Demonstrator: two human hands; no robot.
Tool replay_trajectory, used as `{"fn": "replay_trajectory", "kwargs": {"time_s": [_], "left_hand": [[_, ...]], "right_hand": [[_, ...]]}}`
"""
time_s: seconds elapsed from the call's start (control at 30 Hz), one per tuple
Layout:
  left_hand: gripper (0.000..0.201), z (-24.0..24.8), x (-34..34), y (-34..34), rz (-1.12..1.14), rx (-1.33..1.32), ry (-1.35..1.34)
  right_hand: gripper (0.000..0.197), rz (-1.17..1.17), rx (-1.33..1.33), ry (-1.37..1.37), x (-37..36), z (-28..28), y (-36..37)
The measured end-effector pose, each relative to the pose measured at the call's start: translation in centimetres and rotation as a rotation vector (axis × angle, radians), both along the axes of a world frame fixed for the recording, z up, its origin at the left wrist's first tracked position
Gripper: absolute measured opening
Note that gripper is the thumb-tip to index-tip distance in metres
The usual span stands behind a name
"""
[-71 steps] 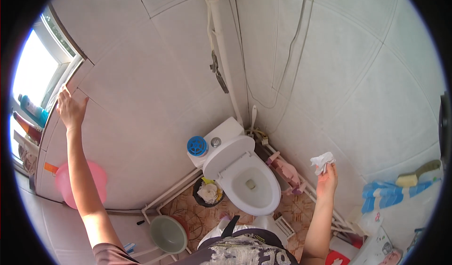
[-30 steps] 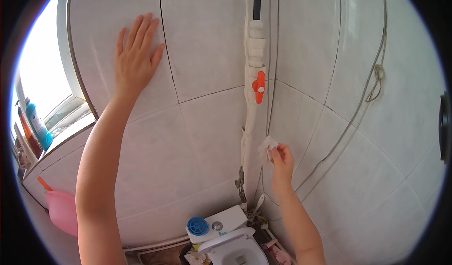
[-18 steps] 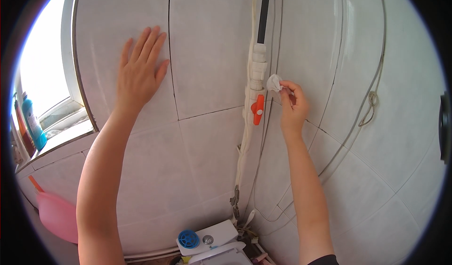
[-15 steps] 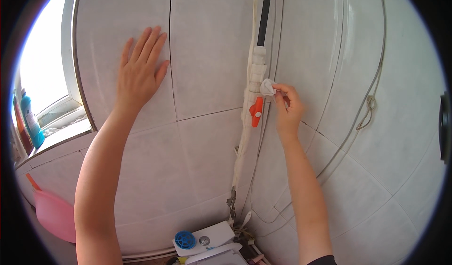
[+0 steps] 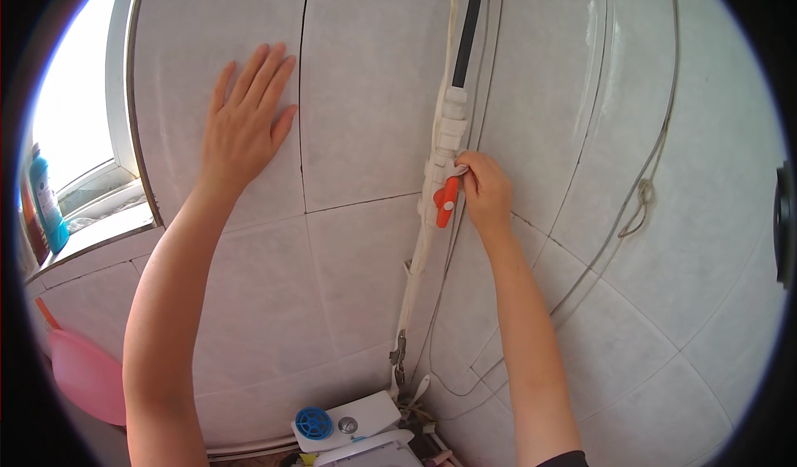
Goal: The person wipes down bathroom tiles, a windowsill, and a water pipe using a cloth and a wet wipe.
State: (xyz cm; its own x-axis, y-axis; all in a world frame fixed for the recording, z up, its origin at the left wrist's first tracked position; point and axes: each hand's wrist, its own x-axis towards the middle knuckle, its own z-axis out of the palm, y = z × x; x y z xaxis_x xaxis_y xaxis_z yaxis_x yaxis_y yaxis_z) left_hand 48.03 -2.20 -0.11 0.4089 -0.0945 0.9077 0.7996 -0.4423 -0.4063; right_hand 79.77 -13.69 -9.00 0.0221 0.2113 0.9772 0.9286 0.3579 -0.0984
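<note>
My left hand lies flat on the tiled wall, fingers spread, just left of a dark vertical tile joint. Between the fingertips of my right hand is a crumpled white tissue, mostly covered by the fingers. They press it against the white pipe in the corner, right above the valve's orange-red handle. A black hose runs up from the pipe's top fitting.
A toilet tank with a blue round piece on it stands below. Grey cables hang on the right wall. At the left are a window sill with a blue bottle and a pink dipper.
My right hand has moved slightly left and down, bringing the tissue in against the pipe beside the valve handle. The left hand stays in place on the wall.
</note>
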Motion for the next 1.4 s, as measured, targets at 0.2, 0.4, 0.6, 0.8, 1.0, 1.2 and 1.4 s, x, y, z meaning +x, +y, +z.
{"fn": "replay_trajectory", "kwargs": {"time_s": [0.2,0.4,0.6,0.8,1.0,1.2,1.4], "left_hand": [[0.054,0.2,0.4,-0.3,-0.009,0.017,-0.008],[0.051,0.1,0.1,-0.1,-0.001,0.039,-0.021],[0.054,0.1,0.0,-0.2,-0.032,0.022,-0.011],[0.053,0.0,0.2,-0.1,-0.043,0.028,-0.016],[0.054,0.0,-0.1,0.2,-0.045,0.018,-0.017],[0.055,0.1,0.2,-0.3,-0.04,-0.003,-0.014],[0.054,0.0,0.1,-0.4,-0.06,-0.003,-0.02]], "right_hand": [[0.016,-0.193,0.005,0.207,3.5,-0.9,1.5],[0.018,0.011,-0.101,0.462,1.1,0.0,0.4],[0.019,0.347,-0.347,0.706,0.2,0.7,-0.7],[0.013,0.116,-0.294,0.264,1.5,1.3,-1.1],[0.013,0.275,-0.448,0.32,1.9,2.5,-2.4],[0.016,0.07,-0.208,0.37,2.2,1.5,-0.8],[0.014,0.074,-0.367,0.322,1.6,1.6,-0.9]]}}
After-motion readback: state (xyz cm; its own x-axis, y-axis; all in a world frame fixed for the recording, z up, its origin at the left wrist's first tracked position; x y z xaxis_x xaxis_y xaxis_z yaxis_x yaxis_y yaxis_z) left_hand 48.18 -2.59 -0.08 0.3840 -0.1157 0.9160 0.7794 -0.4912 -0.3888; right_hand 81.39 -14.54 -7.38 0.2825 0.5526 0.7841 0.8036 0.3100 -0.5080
